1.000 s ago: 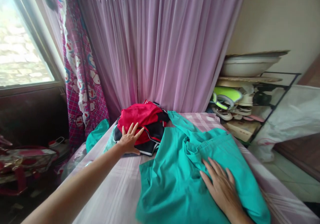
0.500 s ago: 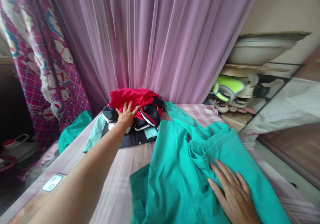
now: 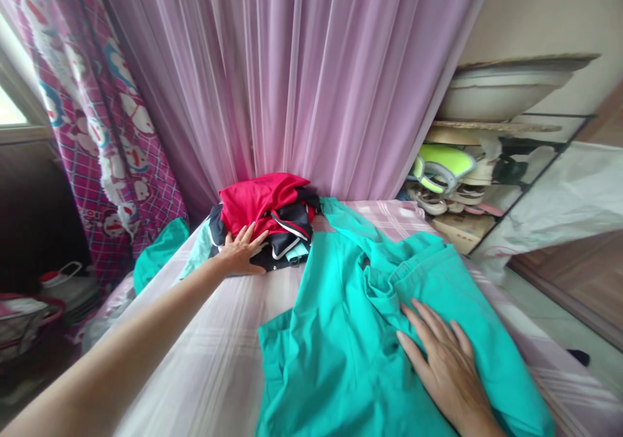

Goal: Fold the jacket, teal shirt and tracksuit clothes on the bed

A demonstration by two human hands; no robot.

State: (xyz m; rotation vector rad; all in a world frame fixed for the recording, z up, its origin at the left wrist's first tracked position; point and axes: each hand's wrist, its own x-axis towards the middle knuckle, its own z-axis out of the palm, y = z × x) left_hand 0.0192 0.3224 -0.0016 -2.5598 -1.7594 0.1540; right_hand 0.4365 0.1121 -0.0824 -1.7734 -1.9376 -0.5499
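Note:
My left hand [image 3: 243,253] is stretched out with fingers spread, resting at the near left edge of a clothes pile. On top of that pile is a red garment [image 3: 260,197], with dark clothing with white piping [image 3: 286,245] under it and a pale teal piece [image 3: 196,250] at its left side. Flat on a large teal garment [image 3: 335,313], my right hand [image 3: 445,365] has its fingers extended beside a gathered, elastic-looking edge. Neither hand grips anything. The teal garment lies spread and wrinkled, one narrow part reaching back toward the pile.
Everything lies on a plaid bedspread [image 3: 214,352]. A purple curtain [image 3: 335,86] hangs behind the pile, a patterned magenta curtain [image 3: 109,158] at left. Another teal cloth [image 3: 158,255] sits at the left edge. On the right, a rack holds shoes [image 3: 428,202] and a basin [image 3: 501,93].
My left hand moved from the red garment down to the pile's near edge. My right hand stays on the teal garment. The camera view has shifted, and a phone seen earlier no longer shows.

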